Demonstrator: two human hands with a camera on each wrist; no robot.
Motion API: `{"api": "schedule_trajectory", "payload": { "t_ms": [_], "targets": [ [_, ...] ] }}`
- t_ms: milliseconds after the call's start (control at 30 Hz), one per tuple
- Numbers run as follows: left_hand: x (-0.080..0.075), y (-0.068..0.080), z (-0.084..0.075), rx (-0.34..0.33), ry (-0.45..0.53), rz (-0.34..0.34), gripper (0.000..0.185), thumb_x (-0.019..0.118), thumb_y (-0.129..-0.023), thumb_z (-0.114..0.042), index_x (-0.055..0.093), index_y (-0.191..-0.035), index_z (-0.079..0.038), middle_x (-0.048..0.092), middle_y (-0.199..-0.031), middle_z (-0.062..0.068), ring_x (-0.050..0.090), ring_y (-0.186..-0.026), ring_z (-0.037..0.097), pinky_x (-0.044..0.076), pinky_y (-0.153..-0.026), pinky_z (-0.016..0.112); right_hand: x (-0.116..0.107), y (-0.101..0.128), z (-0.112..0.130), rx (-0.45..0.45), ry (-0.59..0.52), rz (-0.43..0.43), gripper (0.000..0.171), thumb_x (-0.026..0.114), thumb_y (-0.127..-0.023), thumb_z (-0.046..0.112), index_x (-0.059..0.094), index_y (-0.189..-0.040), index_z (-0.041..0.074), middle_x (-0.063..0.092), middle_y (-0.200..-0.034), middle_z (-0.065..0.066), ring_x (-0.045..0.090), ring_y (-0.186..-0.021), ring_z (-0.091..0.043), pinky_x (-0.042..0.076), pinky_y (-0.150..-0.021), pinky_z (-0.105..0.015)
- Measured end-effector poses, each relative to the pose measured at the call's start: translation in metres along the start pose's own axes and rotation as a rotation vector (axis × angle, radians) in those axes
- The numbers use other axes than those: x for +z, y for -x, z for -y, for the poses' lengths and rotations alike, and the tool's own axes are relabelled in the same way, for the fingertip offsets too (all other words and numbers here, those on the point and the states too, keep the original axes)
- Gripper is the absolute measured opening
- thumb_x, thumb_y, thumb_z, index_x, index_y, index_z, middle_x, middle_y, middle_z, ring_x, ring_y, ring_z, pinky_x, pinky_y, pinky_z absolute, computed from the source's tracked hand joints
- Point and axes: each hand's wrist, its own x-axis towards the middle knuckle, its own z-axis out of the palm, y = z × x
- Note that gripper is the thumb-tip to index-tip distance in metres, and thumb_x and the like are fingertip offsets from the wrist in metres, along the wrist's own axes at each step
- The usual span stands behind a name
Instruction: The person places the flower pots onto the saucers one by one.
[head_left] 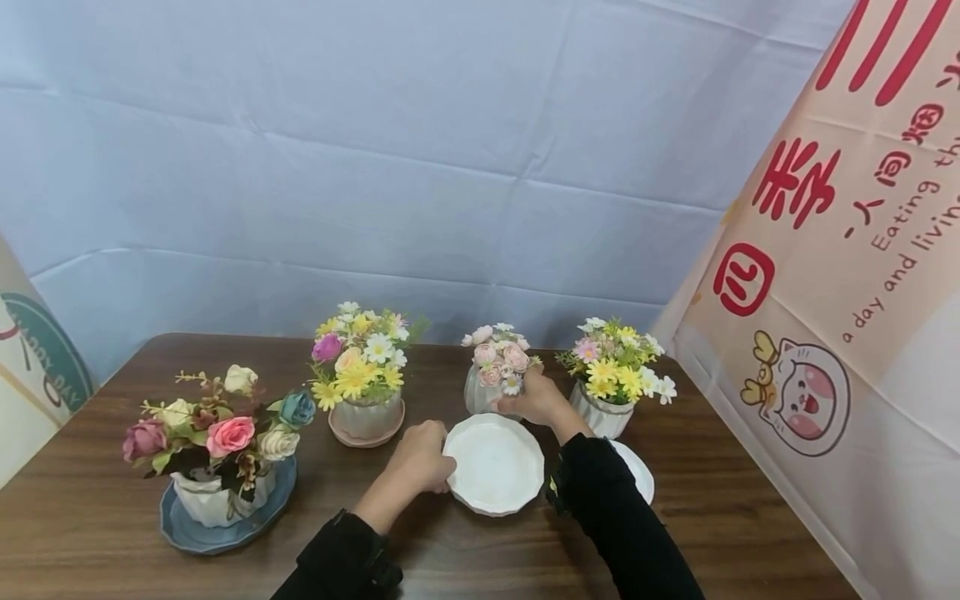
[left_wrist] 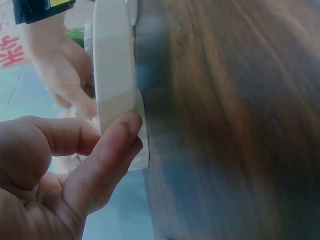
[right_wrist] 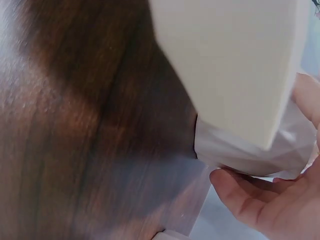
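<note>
While the left hand (head_left: 420, 461) pinches the saucer (head_left: 495, 462) rim, the right hand (head_left: 534, 398), fingers curled round the pot (head_left: 480, 392), should lift it straight, clear of that rim

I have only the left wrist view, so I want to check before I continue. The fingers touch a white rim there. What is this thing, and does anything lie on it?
Observer: It is a white saucer, flat on the table, with nothing on it. The left hand holds its left rim.
Operator: What does the other hand do?
Observer: The right hand grips a small pot of pink flowers just behind the saucer.
Operator: Is there any other free saucer?
Observer: Yes, a second white saucer lies to the right of the first one, partly hidden under the right sleeve.
</note>
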Motion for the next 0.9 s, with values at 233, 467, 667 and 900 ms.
{"api": "schedule_trajectory", "payload": {
  "t_ms": [233,467,667,900],
  "targets": [
    [-0.011,0.003,0.009,-0.017,-0.061,0.008,0.013,0.060,-0.075,0.006,0.059,-0.088,0.006,0.053,-0.056,0.008,0.056,-0.040,0.013,0.047,-0.040,0.024,0.000,0.000,0.000,-0.014,-0.012,0.013,0.107,0.070,-0.083,0.029,-0.009,-0.138,-0.016,0.057,-0.107,-0.030,0.055,-0.073,-0.025,0.043,-0.067,-0.035],
    [-0.024,0.007,0.024,-0.021,-0.052,0.020,0.025,0.057,-0.074,0.008,0.060,-0.099,0.009,0.054,-0.065,0.010,0.057,-0.042,0.013,0.048,-0.040,0.025,0.000,0.000,0.000,-0.016,-0.025,0.026,0.107,0.069,-0.083,0.031,-0.010,-0.138,-0.016,0.057,-0.105,-0.031,0.053,-0.068,-0.023,0.043,-0.068,-0.034],
    [-0.036,0.012,0.033,-0.066,-0.068,0.022,0.027,0.058,-0.075,0.008,0.060,-0.102,0.009,0.054,-0.066,0.011,0.058,-0.044,0.015,0.049,-0.041,0.025,0.000,-0.001,-0.001,-0.025,-0.027,0.004,0.109,0.071,-0.081,0.032,-0.008,-0.136,-0.019,0.026,-0.138,-0.038,0.040,-0.121,-0.041,0.040,-0.093,-0.044],
    [-0.044,0.015,0.040,-0.070,-0.090,0.025,0.033,0.058,-0.074,0.009,0.060,-0.107,0.009,0.058,-0.073,0.014,0.057,-0.043,0.014,0.049,-0.041,0.025,-0.001,-0.001,-0.004,-0.041,-0.035,0.006,0.108,0.071,-0.081,0.032,-0.007,-0.137,-0.018,0.014,-0.142,-0.037,0.033,-0.125,-0.044,0.037,-0.097,-0.046]
  ]
}}
